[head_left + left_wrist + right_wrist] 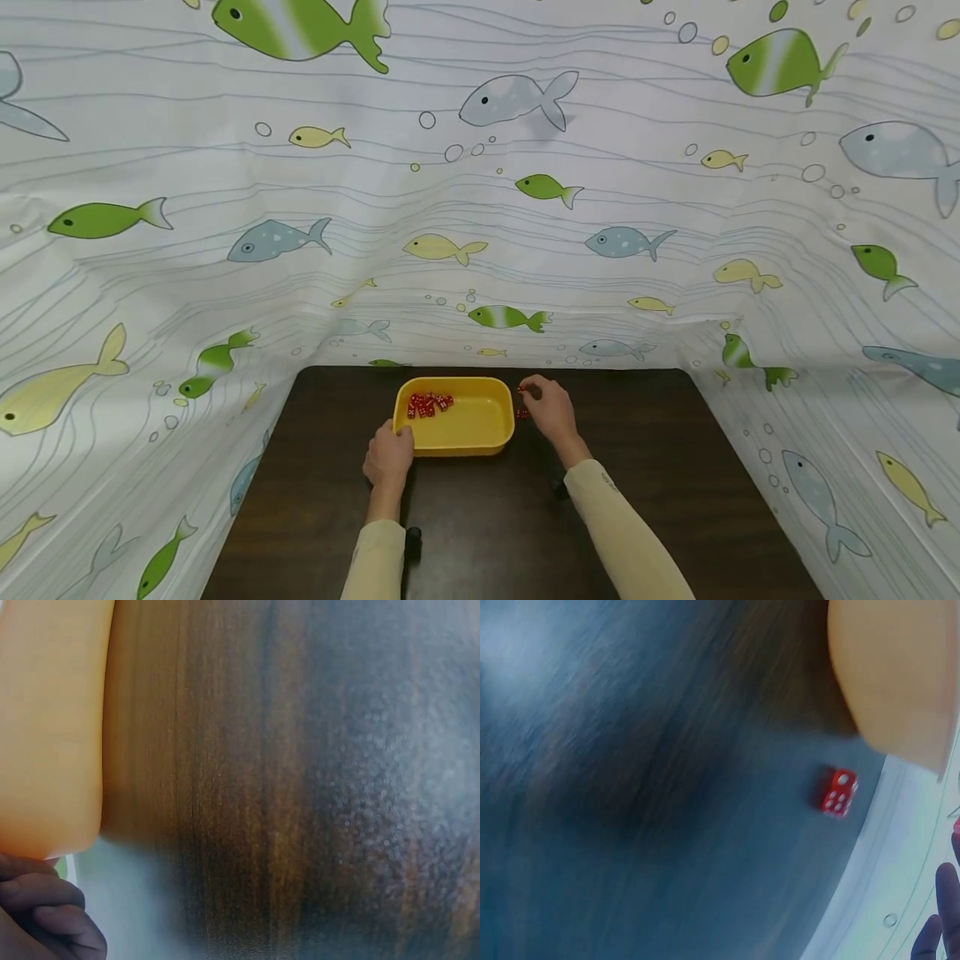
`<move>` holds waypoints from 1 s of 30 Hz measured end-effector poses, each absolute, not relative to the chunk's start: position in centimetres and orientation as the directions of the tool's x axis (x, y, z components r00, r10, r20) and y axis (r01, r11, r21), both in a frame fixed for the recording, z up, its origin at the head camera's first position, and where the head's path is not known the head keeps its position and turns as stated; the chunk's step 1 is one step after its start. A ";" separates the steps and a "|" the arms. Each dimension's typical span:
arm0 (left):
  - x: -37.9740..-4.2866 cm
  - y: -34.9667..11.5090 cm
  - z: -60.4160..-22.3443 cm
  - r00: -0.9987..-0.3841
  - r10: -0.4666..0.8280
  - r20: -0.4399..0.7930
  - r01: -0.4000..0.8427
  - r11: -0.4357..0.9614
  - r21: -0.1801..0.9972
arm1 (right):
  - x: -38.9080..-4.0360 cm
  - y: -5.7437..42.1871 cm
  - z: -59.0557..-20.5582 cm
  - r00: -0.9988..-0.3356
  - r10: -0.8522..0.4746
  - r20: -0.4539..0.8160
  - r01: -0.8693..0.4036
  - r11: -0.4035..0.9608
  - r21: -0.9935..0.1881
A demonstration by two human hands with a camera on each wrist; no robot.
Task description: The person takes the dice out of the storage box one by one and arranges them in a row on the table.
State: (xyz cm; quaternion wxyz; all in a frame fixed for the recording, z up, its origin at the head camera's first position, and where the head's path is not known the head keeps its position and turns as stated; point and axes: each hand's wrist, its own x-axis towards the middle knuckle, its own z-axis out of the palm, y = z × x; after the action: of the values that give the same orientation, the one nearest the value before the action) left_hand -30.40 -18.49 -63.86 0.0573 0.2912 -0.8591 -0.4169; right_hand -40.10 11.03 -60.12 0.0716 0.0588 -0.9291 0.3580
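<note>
A yellow plastic tray point(476, 423) stands on the dark table, with several red dice point(426, 406) in its back left part. My left hand point(389, 457) grips the tray at its front left corner, thumb over the rim. Just beyond the tray's right side, my right hand point(552, 410) pinches a red die point(521, 389) between thumb and fingertips. Below those fingers more red dice point(522, 413) lie on the table beside the tray. The right wrist view shows a die point(840, 793) with white pips on the tabletop, near the tray wall point(900, 675).
The dark wood-grain table point(472, 525) ends close behind the tray. A white sheet point(420, 200) printed with green, yellow and blue fish rises behind the table and along both sides.
</note>
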 end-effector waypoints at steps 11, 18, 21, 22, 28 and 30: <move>-30.4 -18.8 -63.8 -0.821 -0.558 -0.121 -0.445 0.493 0.747 | -40.2 12.8 -62.0 -0.997 -0.018 0.071 -0.062 0.727 -0.684; -30.6 -18.8 -63.8 -0.819 -0.562 -0.116 -0.443 0.491 0.750 | -40.3 13.0 -62.9 -0.999 -0.027 0.020 -0.034 0.729 -0.683; -30.6 -18.7 -63.8 -0.816 -0.564 -0.125 -0.453 0.490 0.745 | -40.4 12.9 -63.1 -0.999 -0.036 -0.014 -0.016 0.728 -0.686; -30.6 -18.6 -63.9 -0.816 -0.563 -0.131 -0.457 0.488 0.744 | -40.4 12.9 -63.2 -0.999 -0.039 -0.023 -0.013 0.730 -0.684; -30.8 -18.3 -64.1 -0.812 -0.566 -0.142 -0.468 0.487 0.737 | -40.7 13.0 -63.7 -0.998 -0.048 -0.036 -0.011 0.733 -0.680; -30.8 -18.2 -64.1 -0.811 -0.568 -0.142 -0.469 0.487 0.737 | -40.7 13.1 -63.8 -0.998 -0.050 -0.039 -0.010 0.734 -0.679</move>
State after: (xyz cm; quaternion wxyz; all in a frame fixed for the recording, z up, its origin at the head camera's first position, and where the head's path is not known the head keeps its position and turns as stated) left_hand -30.84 -18.23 -64.09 0.0605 0.3015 -0.8600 -0.4072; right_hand -40.73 13.05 -63.85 -0.0274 0.0161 -0.9307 0.3644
